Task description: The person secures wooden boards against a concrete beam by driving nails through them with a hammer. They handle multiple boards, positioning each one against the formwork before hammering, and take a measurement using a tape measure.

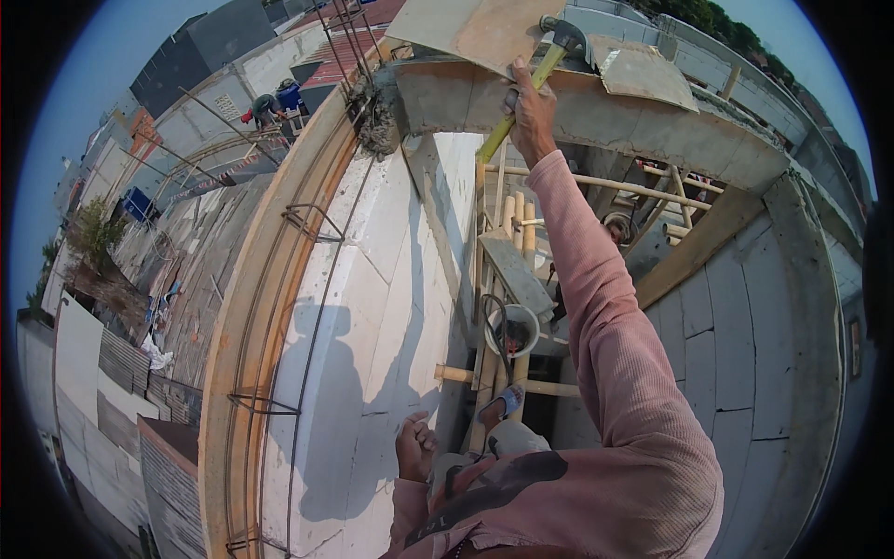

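With my right arm stretched out ahead, my right hand [533,110] is closed round the yellow-green handle of a hammer [548,65]. The hammer's dark head is up, over the edge of a flat board [470,33] that lies on the concrete beam [466,98]. Low in front of my body, my left hand [416,447] is curled closed beside the white block wall [358,307]. Whether anything is inside its fingers is hidden.
Rebar with bent ties [261,405] runs along the wooden form board [247,279] on the left. Below are bamboo poles [554,387] and a white bucket [513,331]. Another board [647,73] rests on the beam. Another person [264,110] bends over at far left.
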A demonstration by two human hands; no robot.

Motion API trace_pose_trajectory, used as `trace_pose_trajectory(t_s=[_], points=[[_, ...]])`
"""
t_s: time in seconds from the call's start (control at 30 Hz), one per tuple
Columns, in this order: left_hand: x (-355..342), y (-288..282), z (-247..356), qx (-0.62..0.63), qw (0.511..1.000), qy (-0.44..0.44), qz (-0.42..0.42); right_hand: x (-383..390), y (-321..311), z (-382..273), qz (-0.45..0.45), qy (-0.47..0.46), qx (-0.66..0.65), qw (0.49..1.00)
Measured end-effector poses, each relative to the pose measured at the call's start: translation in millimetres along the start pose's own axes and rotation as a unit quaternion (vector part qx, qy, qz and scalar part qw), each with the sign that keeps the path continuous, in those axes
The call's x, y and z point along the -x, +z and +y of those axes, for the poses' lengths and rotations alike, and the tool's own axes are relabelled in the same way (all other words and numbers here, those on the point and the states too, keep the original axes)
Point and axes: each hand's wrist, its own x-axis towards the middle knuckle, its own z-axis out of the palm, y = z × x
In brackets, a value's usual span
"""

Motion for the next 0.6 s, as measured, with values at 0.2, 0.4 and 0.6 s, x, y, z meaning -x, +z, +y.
trace_pose_trajectory(t_s=[0.2,0.4,0.6], points=[[61.1,3.4,44.2,-0.035,0.978,0.195,-0.064,142.0,-23.0,-36.5,-0.122,0.112,-0.002,0.986],[154.7,-5.6,96.6,0.029,0.886,0.452,-0.094,336.7,37.7,-28.4,-0.247,0.259,-0.085,0.93],[251.2,-95.7,33.3,0.063,0.782,0.614,0.087,473.6,105.5,-21.8,-0.413,0.421,-0.122,0.799]])
